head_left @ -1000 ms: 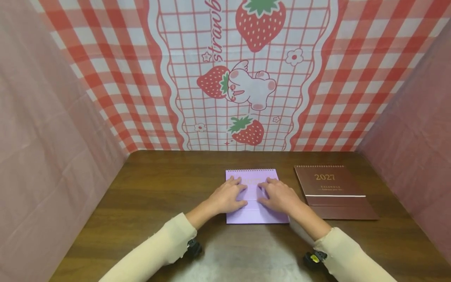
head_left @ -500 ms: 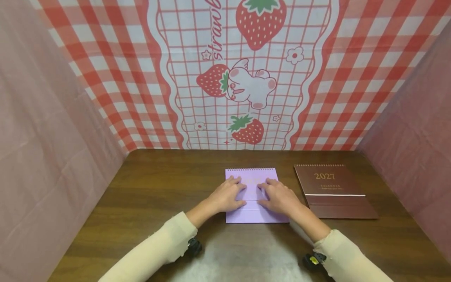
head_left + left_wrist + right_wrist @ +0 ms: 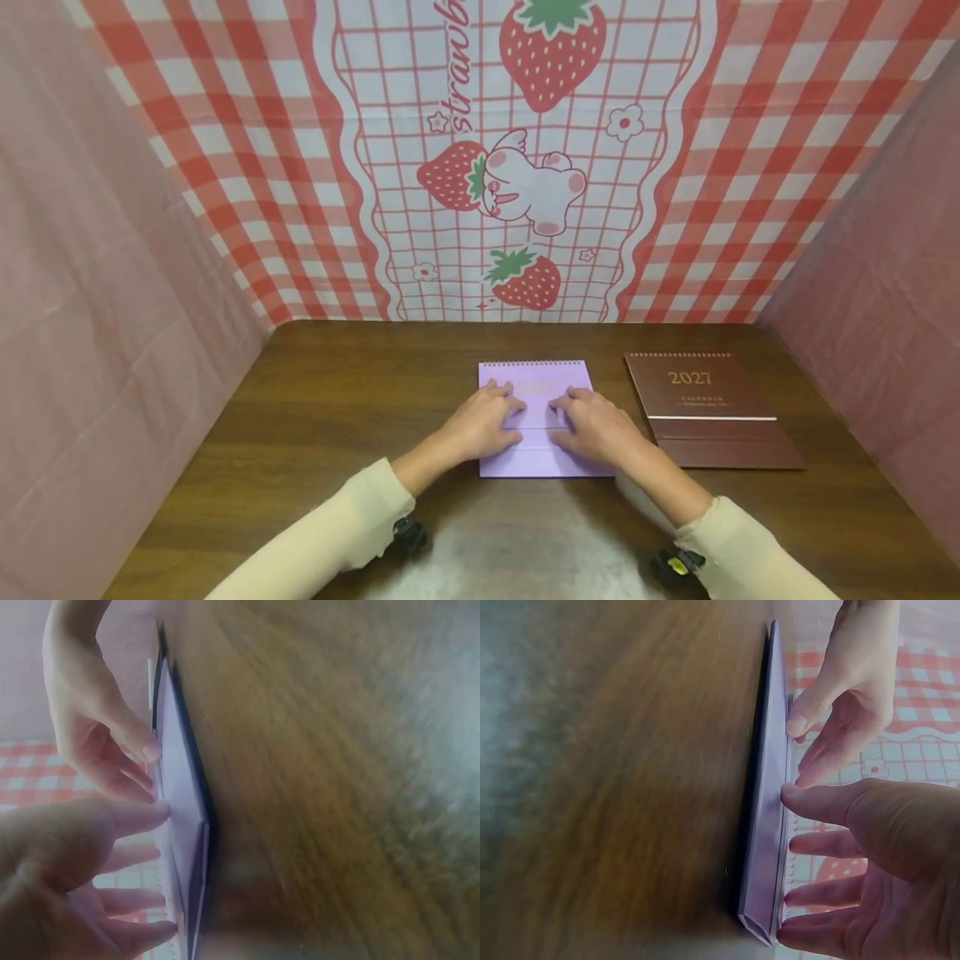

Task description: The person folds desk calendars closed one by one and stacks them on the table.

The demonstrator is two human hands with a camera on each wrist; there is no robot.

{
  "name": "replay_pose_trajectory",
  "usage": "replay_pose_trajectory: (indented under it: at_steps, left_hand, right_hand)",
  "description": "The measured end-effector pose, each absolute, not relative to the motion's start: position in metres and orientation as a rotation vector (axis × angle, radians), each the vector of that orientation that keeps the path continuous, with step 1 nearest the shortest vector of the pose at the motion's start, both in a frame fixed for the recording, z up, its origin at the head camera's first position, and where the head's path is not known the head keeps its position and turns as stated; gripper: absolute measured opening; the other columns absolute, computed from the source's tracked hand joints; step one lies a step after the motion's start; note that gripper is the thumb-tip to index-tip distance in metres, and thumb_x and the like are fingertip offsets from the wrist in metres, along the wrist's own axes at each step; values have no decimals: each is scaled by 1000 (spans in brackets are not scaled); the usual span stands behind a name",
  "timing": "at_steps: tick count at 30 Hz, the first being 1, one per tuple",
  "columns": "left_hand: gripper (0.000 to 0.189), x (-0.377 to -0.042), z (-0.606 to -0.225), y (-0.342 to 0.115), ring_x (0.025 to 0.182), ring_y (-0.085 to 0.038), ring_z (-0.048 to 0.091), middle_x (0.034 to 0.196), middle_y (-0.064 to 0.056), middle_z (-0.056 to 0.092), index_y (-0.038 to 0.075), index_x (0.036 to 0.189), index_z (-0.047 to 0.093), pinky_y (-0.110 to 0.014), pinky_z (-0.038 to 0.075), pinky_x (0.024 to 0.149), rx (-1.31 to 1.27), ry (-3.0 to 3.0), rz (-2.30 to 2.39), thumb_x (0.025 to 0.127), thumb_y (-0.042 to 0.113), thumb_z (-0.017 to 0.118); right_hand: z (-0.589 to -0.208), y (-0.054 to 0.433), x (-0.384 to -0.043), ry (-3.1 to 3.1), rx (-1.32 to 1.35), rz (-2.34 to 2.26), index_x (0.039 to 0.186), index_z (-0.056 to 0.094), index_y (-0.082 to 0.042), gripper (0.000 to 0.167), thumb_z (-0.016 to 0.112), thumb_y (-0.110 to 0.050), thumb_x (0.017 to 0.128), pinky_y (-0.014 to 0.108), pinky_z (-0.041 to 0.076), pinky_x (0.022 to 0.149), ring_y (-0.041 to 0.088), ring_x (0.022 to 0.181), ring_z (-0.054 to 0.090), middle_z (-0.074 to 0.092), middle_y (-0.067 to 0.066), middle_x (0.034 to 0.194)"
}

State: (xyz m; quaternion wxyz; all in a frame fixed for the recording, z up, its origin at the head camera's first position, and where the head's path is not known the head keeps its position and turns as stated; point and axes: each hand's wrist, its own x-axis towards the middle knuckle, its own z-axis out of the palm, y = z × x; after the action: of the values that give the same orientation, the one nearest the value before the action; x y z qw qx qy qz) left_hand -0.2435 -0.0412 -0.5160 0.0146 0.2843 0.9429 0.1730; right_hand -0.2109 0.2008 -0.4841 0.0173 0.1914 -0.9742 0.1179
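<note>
A lilac spiral-bound desk calendar (image 3: 536,462) lies flat on the table, its coil edge at the far side and gold print partly covered by fingers. My left hand (image 3: 483,423) rests with its fingertips on the left half of the cover. On the right half, my right hand (image 3: 596,425) touches the cover the same way. Both wrist views show fingertips and thumbs set down on the top face of the calendar (image 3: 769,817), spread apart and not wrapped round it.
Right of the lilac calendar lies a brown 2027 calendar (image 3: 712,400) with a white band across it. The wooden table (image 3: 337,400) is bounded by a red checked strawberry cloth (image 3: 525,183) behind and pink cloth (image 3: 112,292) at both sides.
Both hands stay on the lilac calendar with almost no movement. Slightly more of the gold print shows between them now. The view shifts a little.
</note>
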Motion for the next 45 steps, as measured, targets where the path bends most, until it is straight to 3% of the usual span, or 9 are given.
replay_pose_trajectory:
  at_steps: [10, 18, 23, 31, 35, 41, 45]
  left_hand:
    - [56, -242, -529, -47, 158, -49, 56, 168, -18, 60, 22, 144, 78, -56, 45, 135, 984, 2964, 402, 93, 42, 91]
    - [54, -234, -523, -46, 158, -48, 56, 168, -20, 59, 20, 144, 78, -53, 43, 137, 1002, 2957, 411, 95, 38, 90]
    - [54, -237, -528, -46, 159, -47, 55, 170, -19, 58, 21, 145, 78, -53, 43, 137, 994, 2957, 402, 96, 40, 90]
    - [48, -241, -531, -51, 159, -42, 57, 168, -15, 61, 22, 140, 81, -56, 49, 133, 921, 2972, 490, 97, 40, 87]
    - [45, -243, -528, -57, 157, -41, 59, 165, -19, 64, 17, 136, 83, -59, 52, 130, 799, 3005, 623, 96, 38, 86]
    - [66, -242, -525, -66, 169, -43, 42, 172, -28, 53, 6, 154, 68, -69, 42, 134, 581, 2949, 895, 97, 36, 82]
    - [71, -242, -524, -69, 165, -45, 48, 167, -28, 59, 2, 158, 63, -67, 43, 134, 522, 2921, 994, 97, 36, 82]
  right_hand:
    - [-440, 192, -170, -3066, 568, 401, 133, 79, -10, 48, 91, -24, 88, 71, 65, 92, 53, 128, 72, 72, 28, 146]
    - [-499, 214, -197, -3008, 590, 365, 136, 79, -15, 53, 94, -33, 87, 75, 63, 94, 55, 134, 69, 68, 28, 154]
    - [-518, 222, -205, -3012, 579, 351, 141, 77, -19, 59, 94, -40, 88, 74, 62, 103, 52, 141, 68, 66, 26, 159]
    - [-453, 204, -171, -3009, 554, 515, 130, 80, -10, 48, 93, -24, 87, 77, 60, 103, 58, 135, 68, 69, 32, 151]
    - [-456, 210, -171, -2884, 559, 514, 126, 81, -7, 43, 91, -24, 88, 77, 59, 101, 56, 126, 72, 74, 31, 140]
    - [-472, 224, -180, -2799, 478, 715, 144, 72, -2, 60, 89, -26, 92, 74, 58, 107, 56, 133, 69, 71, 34, 144]
    - [-505, 240, -200, -2785, 432, 787, 155, 64, -4, 71, 88, -30, 93, 74, 55, 114, 54, 141, 65, 67, 33, 152]
